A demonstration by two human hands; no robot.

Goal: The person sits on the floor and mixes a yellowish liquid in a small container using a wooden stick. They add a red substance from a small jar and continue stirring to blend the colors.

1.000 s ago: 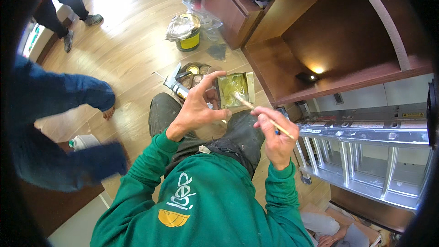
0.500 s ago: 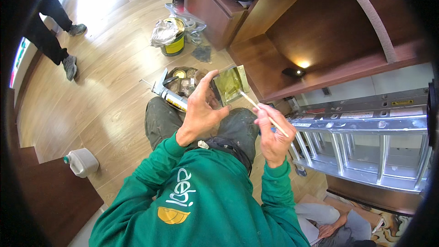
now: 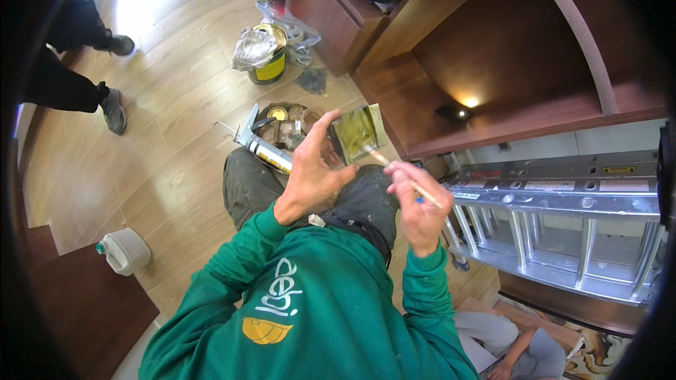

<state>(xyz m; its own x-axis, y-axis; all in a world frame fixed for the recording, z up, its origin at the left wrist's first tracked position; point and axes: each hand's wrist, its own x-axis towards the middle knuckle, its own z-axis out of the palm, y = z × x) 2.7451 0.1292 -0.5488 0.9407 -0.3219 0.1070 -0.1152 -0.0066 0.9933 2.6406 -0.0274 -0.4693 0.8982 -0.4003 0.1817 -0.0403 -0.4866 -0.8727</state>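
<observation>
Head view: left hand (image 3: 315, 170) holds one square piece (image 3: 356, 131) (yellowish); right hand (image 3: 420, 210) grips one brush (image 3: 379, 157).

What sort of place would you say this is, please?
It looks like a room being renovated or fitted out, though I can't be certain: there is a metal ladder beside dark wooden shelving, plus a caulking gun near the person's knees.

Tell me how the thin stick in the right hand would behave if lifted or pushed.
The thin stick is probably light, being so slender. It looks fairly stiff, running straight through the right hand without visible bend. Laid down, it might roll, though whether it is round is unclear.
</observation>
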